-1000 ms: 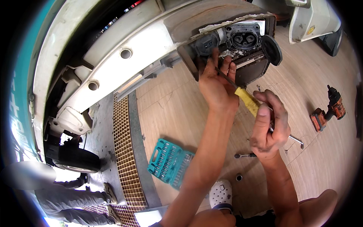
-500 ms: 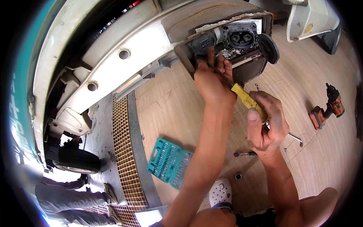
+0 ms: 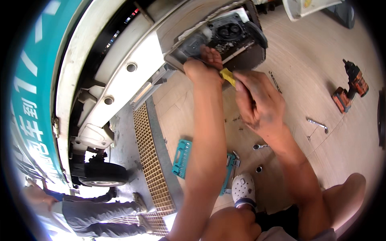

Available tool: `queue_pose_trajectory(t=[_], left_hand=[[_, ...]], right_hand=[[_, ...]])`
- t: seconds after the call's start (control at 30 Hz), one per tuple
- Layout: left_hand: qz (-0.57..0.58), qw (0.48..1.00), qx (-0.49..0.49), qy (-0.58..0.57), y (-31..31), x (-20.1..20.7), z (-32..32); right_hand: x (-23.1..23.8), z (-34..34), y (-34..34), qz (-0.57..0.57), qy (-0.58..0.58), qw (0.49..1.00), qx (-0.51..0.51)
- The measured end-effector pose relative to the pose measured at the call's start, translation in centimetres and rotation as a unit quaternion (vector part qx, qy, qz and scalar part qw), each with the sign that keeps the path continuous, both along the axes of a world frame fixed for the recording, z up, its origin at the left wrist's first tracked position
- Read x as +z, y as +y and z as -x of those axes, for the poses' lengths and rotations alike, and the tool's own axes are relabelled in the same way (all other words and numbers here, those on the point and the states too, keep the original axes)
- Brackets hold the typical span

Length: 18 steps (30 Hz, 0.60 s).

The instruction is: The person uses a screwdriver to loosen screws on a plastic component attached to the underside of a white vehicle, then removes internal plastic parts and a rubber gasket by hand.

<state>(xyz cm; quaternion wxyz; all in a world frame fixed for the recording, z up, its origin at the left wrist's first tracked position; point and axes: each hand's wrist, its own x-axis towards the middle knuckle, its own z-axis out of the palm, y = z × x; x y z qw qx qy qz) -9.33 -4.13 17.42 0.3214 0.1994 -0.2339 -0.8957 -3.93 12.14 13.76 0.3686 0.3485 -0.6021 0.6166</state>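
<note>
A vehicle's recessed charging box (image 3: pixel 171 60) holds an uncovered charging socket (image 3: pixel 230 31) with its dark round lid (image 3: pixel 256 34) swung aside. Left of it is a second socket under a dark cap (image 3: pixel 194 45). My left hand (image 3: pixel 204 66) reaches in below that cap, fingers curled around the shaft of a screwdriver; its thumb and the shaft's tip are hidden. My right hand (image 3: pixel 261 98) is wrapped round the screwdriver's yellow handle (image 3: pixel 228 76), pointing it into the box.
On the tiled floor lie an orange-black cordless drill (image 3: pixel 349 89), wrenches (image 3: pixel 317 123), a ratchet (image 3: pixel 260 147) and a small metal ring (image 3: pixel 259 169). A teal socket set (image 3: pixel 183 158) sits partly behind my left forearm. Floor grating (image 3: pixel 150 144) and another person (image 3: pixel 96 215) are at left.
The head view has shifted, placing the box farther up and left. My right hand has come closer to my left and now covers more of the yellow handle.
</note>
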Motion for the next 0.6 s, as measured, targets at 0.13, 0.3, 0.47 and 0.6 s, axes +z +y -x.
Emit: queue_pose_trajectory(t=[0.13, 0.3, 0.47, 0.6], left_hand=[[-0.074, 0.984, 0.099, -0.128, -0.2, 1.2, 2.4], [0.005, 0.993, 0.025, -0.116, -2.9, 0.2, 1.9], [0.009, 0.991, -0.071, -0.109, -4.3, -0.9, 1.4], [0.045, 0.995, 0.002, -0.091, -7.2, -1.5, 1.4]], right_hand=[[0.3, 2.0, 0.8, 0.022, -0.047, 0.999, 0.0], [0.1, 2.2, 0.7, 0.047, -0.081, 0.994, 0.063], [-1.4, 2.9, -0.2, 0.086, -0.032, 0.993, 0.078], [0.0, 2.2, -0.1, 0.105, -0.054, 0.99, 0.073]])
